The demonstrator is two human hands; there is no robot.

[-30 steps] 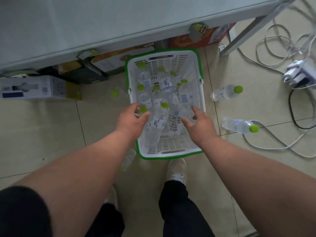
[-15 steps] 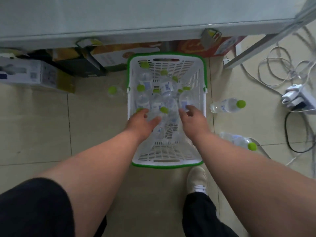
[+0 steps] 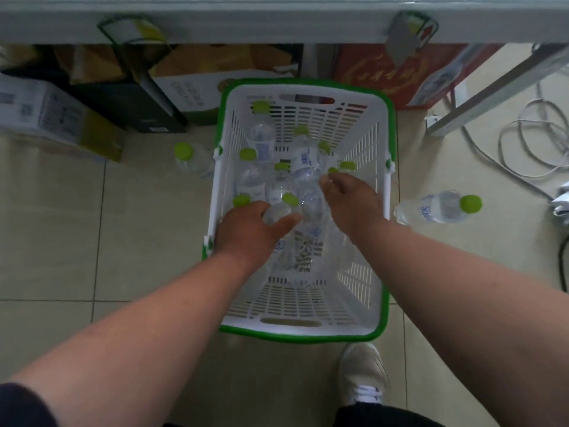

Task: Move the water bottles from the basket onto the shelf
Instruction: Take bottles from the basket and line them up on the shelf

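A white basket with a green rim (image 3: 385,303) stands on the floor under the grey shelf edge (image 3: 277,26). Several clear water bottles with green caps (image 3: 261,140) lie in its far half. My left hand (image 3: 249,232) is inside the basket and grips one bottle (image 3: 284,208) just below its cap. My right hand (image 3: 351,201) is beside it with its fingers curled down around another bottle, whose green cap (image 3: 332,171) pokes out above the fingers. That bottle's body is hidden under the hand.
One loose bottle (image 3: 437,208) lies on the tiles right of the basket, another (image 3: 191,158) to its left. Cardboard boxes (image 3: 55,118) sit under the shelf. White cables (image 3: 529,143) and a metal leg (image 3: 492,90) are at the right. My shoe (image 3: 363,374) is near the basket.
Both hands have gone deeper into the basket. The left hand has closed round a bottle, and the right hand's fingers have curled down onto another. The view has dropped closer.
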